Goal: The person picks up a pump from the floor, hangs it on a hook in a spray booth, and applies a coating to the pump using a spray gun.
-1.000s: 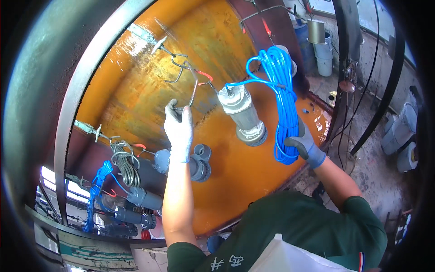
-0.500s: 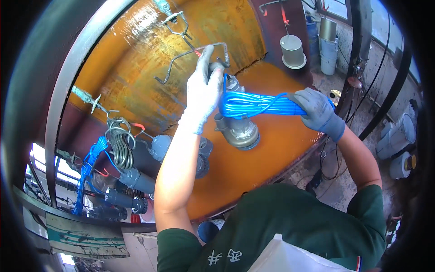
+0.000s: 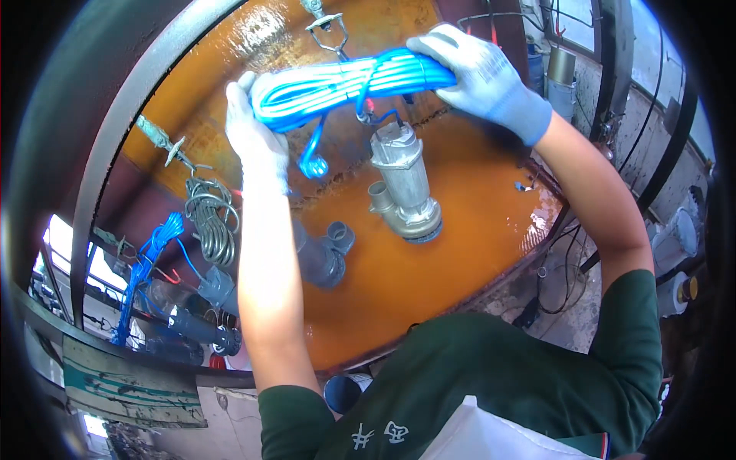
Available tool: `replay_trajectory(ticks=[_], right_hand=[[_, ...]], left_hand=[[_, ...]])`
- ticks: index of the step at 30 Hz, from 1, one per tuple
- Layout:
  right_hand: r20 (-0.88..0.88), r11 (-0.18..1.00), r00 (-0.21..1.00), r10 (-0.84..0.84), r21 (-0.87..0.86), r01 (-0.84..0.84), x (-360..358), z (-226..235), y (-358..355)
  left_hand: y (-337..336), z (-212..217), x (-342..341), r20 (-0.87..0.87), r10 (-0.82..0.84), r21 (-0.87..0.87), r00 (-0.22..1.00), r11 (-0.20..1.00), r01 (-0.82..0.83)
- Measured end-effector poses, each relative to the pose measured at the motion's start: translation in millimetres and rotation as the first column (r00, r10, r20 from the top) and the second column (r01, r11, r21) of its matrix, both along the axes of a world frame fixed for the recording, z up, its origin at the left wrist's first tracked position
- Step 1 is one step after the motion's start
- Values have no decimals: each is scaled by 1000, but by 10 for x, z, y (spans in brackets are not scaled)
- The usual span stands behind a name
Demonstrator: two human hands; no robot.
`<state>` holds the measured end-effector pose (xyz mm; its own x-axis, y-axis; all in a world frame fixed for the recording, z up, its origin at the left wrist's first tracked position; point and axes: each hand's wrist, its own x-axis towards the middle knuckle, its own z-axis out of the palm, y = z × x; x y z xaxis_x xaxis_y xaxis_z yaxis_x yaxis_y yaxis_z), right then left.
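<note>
Fingers of pale-gloved L hand & R hand are pinched round opp. ends of glossy blue cable coil, best supported evenly, clear of silver cylindrical metal pump.

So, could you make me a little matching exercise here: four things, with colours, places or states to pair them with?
Things:
1. Left hand
2. Held cable coil
3. Silver pump
4. Right hand

Descriptions:
A. Bright blue
B. At the coil's right end
C. At the coil's left end
D. Touched by neither hand

Pairs: 1-C, 2-A, 3-D, 4-B
</note>
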<state>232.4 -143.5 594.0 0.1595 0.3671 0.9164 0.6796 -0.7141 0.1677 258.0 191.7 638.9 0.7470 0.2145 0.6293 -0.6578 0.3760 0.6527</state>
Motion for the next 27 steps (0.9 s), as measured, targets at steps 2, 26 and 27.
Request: replay_trajectory(ticks=[2, 26, 27], right_hand=[[-151, 997, 985, -80, 4, 82, 299, 251, 56], [-627, 982, 778, -27, -163, -97, 644, -147, -374], [-619, 977, 785, -24, -181, -113, 675, -141, -359]], left_hand=[[76, 211, 334, -91, 21, 71, 996, 997, -15], [-69, -1537, 144, 446, 392, 726, 805, 367, -581], [2, -1497, 172, 519, 353, 680, 778, 382, -626]])
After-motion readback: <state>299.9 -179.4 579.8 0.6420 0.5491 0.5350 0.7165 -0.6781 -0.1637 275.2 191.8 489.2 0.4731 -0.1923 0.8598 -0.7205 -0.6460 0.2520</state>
